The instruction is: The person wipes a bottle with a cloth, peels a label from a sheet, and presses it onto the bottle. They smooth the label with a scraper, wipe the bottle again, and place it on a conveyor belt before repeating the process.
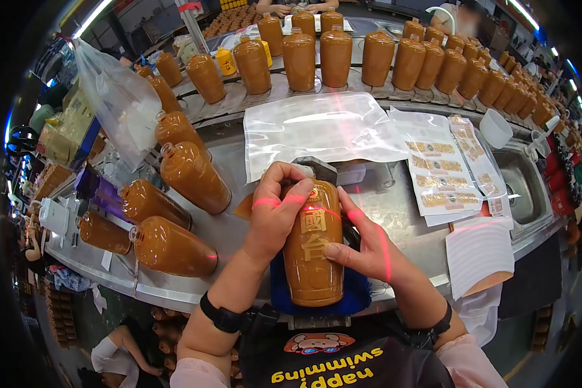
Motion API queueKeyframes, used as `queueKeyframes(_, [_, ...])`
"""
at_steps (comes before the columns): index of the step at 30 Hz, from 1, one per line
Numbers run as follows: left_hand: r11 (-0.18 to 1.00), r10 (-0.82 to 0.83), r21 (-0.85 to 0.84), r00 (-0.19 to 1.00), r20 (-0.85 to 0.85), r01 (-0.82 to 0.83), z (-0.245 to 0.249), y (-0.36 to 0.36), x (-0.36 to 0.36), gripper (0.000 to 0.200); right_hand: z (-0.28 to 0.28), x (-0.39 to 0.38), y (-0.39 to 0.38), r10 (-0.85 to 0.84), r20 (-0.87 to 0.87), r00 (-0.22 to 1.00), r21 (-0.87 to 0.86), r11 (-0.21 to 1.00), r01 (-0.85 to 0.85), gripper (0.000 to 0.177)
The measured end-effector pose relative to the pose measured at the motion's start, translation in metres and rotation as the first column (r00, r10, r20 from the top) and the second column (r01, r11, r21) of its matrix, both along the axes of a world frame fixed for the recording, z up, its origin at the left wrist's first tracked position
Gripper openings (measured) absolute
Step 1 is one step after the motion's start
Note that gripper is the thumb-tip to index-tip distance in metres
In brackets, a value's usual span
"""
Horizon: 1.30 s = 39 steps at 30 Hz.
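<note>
A glossy brown bottle (313, 281) with gold characters and a small red emblem leans in front of me, over a blue pad (355, 294). My left hand (275, 210) closes on its upper left shoulder, thumb and index finger beside the emblem. From the right, my right hand (372, 242) grips the bottle, its thumb on the lower gold character and its index finger along the shoulder. The remaining right fingers are hidden behind the bottle. Red laser lines cross both hands and the bottle. A dark metal piece (315, 169) shows behind the bottle's top.
Several brown bottles (178, 246) stand to the left; more line the conveyor (271, 97). Behind my hands lies a clear plastic sheet (323, 129). Sheets of gold stickers (443, 171), a white cup (495, 128) and a sink (524, 191) are right. Co-workers sit beyond.
</note>
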State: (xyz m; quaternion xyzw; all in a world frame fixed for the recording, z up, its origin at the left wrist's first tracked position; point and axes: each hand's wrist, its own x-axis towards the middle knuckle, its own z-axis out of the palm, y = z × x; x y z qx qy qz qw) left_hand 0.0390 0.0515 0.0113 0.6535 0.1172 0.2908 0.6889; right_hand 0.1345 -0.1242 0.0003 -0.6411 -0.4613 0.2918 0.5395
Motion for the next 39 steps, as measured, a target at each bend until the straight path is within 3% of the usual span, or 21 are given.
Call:
queueKeyframes(3, [0.996, 0.035, 0.082, 0.999, -0.022, -0.033, 0.0, 0.001, 0.001, 0.011, -0.003, 0.0, 0.0, -0.003, 0.005, 1.0, 0.012, 1.0, 0.003, 0.104])
queueKeyframes(6, [0.998, 0.001, 0.059, 0.999, -0.032, 0.0, 0.002, 0.002, 0.0, 0.012, -0.003, 0.0, -0.001, 0.003, 0.037, 0.999, 0.019, 1.0, -0.004, 0.1])
queueKeyframes(7, [0.999, -0.024, -0.039, 1.0, -0.002, 0.024, 0.005, 0.0, -0.002, 0.013, -0.003, 0.001, -0.001, 0.006, 0.053, 0.999, 0.019, 1.0, -0.007, 0.098])
queueKeyframes(9, [0.97, -0.069, -0.228, 0.995, 0.066, 0.082, 0.013, -0.003, -0.005, 0.016, -0.001, 0.008, -0.007, -0.077, -0.133, 0.988, 0.01, 0.997, 0.079, 0.091])
queueKeyframes(10, [0.97, -0.074, -0.229, 0.995, 0.067, 0.087, 0.011, -0.003, -0.006, 0.017, 0.005, 0.018, -0.009, -0.123, 0.007, 0.992, 0.066, 0.99, 0.123, 0.075])
queueKeyframes(11, [0.968, -0.078, -0.232, 0.995, 0.066, 0.092, 0.007, -0.001, -0.009, 0.019, 0.008, 0.023, -0.005, -0.156, -0.233, 0.96, 0.17, 0.965, 0.198, 0.052])
queueKeyframes(13, [0.968, -0.088, -0.231, 0.995, 0.055, 0.098, 0.002, -0.002, -0.012, 0.02, 0.039, 0.042, 0.001, -0.095, -0.39, 0.916, 0.1, 0.984, 0.145, 0.04])
queueKeyframes(16, [0.971, -0.1, -0.215, 0.994, 0.036, 0.105, 0.002, -0.004, -0.013, 0.02, 0.056, 0.062, 0.019, -0.07, -0.221, 0.973, -0.014, 0.998, 0.068, 0.025])
queueKeyframes(19, [0.97, -0.097, -0.22, 0.995, 0.029, 0.101, 0.005, -0.006, -0.013, 0.02, 0.065, 0.08, 0.033, 0.021, -0.127, 0.992, -0.122, 0.992, -0.036, 0.022])
queueKeyframes(23, [0.982, -0.078, -0.17, 0.997, 0.001, 0.077, 0.004, -0.004, -0.011, 0.023, 0.07, 0.084, 0.044, 0.201, -0.212, 0.956, -0.105, 0.968, -0.227, 0.021])
queueKeyframes(26, [0.989, -0.065, -0.132, 0.998, -0.017, 0.062, 0.006, -0.004, -0.01, 0.023, 0.072, 0.083, 0.047, 0.245, -0.232, 0.942, -0.103, 0.956, -0.274, 0.022])
queueKeyframes(32, [1.0, 0.01, -0.004, 0.998, -0.059, -0.01, 0.002, -0.002, -0.007, 0.021, 0.07, 0.078, 0.048, 0.256, -0.179, 0.95, -0.098, 0.956, -0.276, 0.026])
queueKeyframes(36, [0.999, 0.026, 0.043, 0.999, -0.045, -0.024, 0.001, -0.003, -0.006, 0.022, 0.065, 0.074, 0.045, 0.277, -0.276, 0.92, -0.032, 0.954, -0.297, 0.03])
queueKeyframes(39, [0.972, 0.035, 0.235, 0.994, -0.107, -0.009, -0.003, 0.003, -0.007, 0.021, 0.065, 0.073, 0.043, 0.262, -0.274, 0.925, -0.031, 0.959, -0.281, 0.031])
